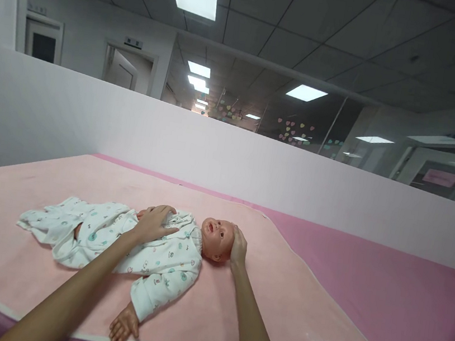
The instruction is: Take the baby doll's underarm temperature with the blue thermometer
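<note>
A baby doll (216, 241) lies on its back, its head toward the right and its legs toward the left. It wears a white outfit (172, 259) with small green and coloured prints. My left hand (157, 225) rests flat on the doll's chest and belly, fingers spread. Against the crown of the doll's head, my right hand (239, 246) is cupped with the fingers stretched along it. One doll hand (125, 324) sticks out of its sleeve near the front edge. The doll's other hand is partly hidden behind my left hand.
Under the doll is a light pink mat (291, 320) with a pale border, over a darker pink surface (357, 268). A low white wall (213, 151) runs behind it. Beyond stand a glass partition with heart stickers (294, 132) and a doorway (129, 69).
</note>
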Tool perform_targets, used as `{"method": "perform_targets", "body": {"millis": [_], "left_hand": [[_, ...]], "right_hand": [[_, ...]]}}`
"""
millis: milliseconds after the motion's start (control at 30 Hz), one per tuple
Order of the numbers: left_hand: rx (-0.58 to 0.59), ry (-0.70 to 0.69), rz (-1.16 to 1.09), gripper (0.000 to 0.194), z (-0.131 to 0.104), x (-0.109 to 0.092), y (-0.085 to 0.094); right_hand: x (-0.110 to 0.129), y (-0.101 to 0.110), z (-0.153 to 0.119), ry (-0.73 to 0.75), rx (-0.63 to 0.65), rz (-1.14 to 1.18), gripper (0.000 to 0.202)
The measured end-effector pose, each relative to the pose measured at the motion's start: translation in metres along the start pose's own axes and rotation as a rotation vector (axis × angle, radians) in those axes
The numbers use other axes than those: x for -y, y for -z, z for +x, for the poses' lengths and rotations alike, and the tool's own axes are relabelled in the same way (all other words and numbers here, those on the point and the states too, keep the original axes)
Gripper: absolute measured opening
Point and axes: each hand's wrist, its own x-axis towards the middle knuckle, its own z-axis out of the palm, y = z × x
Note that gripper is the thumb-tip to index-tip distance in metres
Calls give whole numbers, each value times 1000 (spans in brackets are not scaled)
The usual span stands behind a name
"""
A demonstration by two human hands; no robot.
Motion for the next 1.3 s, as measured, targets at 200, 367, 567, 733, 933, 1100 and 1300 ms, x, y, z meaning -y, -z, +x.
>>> {"method": "perform_targets", "body": {"millis": [200, 367, 567, 733, 933, 1100, 1300], "left_hand": [[-23, -17, -5, 40, -1, -1, 1], [-44, -18, -5, 39, -2, -3, 1], [-45, -19, -12, 37, -2, -4, 2], [-46, -6, -17, 38, -2, -4, 2], [-56, -13, -28, 38, -2, -3, 2], [-50, -13, -25, 37, -1, -3, 2], [-33, -11, -27, 35, -2, -5, 3]], "right_hand": [[22, 13, 6, -32, 141, 115, 46], [41, 22, 3, 152, 235, -31, 44], [48, 19, -5, 88, 444, -132, 47], [57, 21, -11, 16, 572, -103, 46], [60, 20, -12, -72, 633, -65, 48], [56, 18, -11, 5, 553, -33, 35], [58, 18, -12, 52, 573, -47, 28]]}}
